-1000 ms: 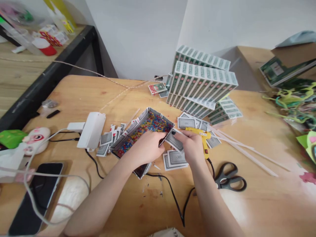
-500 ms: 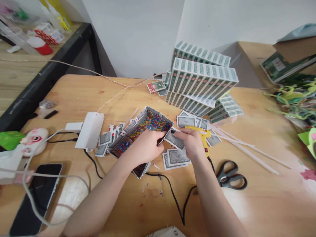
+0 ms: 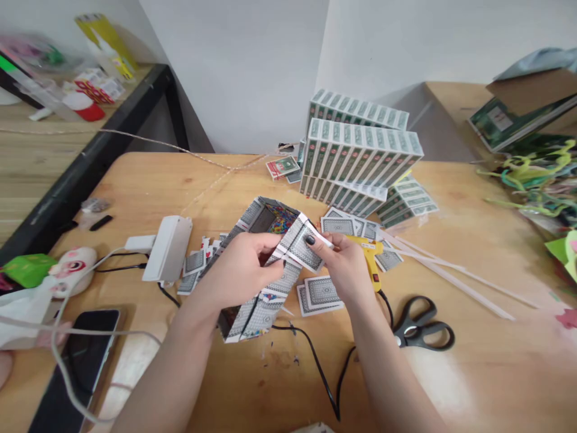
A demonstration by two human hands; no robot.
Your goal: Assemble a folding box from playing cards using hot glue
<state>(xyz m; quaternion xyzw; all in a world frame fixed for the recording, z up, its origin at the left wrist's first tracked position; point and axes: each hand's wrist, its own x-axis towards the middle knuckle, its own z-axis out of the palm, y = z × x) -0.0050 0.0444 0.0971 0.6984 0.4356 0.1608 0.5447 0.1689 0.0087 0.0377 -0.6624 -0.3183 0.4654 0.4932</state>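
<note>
A box made of playing cards [image 3: 270, 307] is tilted on the wooden table, its patterned card walls facing me and a multicoloured inside partly showing. My left hand [image 3: 246, 264] grips its near wall, thumb outside and fingers over the rim. Between the thumb and fingers of my right hand [image 3: 345, 261] is a playing card [image 3: 304, 243], lying against the box's right end wall. Loose cards [image 3: 322, 293] lie just below that hand. A yellow glue gun [image 3: 372, 264] rests behind my right wrist, partly hidden by the hand.
Stacked card decks [image 3: 360, 153] stand at the back. Black-handled scissors [image 3: 426, 325] and white glue sticks [image 3: 455, 276] lie right. On the left are a white power adapter [image 3: 167, 249], a phone [image 3: 79, 367] and cables. The glue gun's black cord loops across the front.
The box has been tipped, so its outer card wall now faces me and less of the inside shows. The card in my right hand has moved left against the box's end.
</note>
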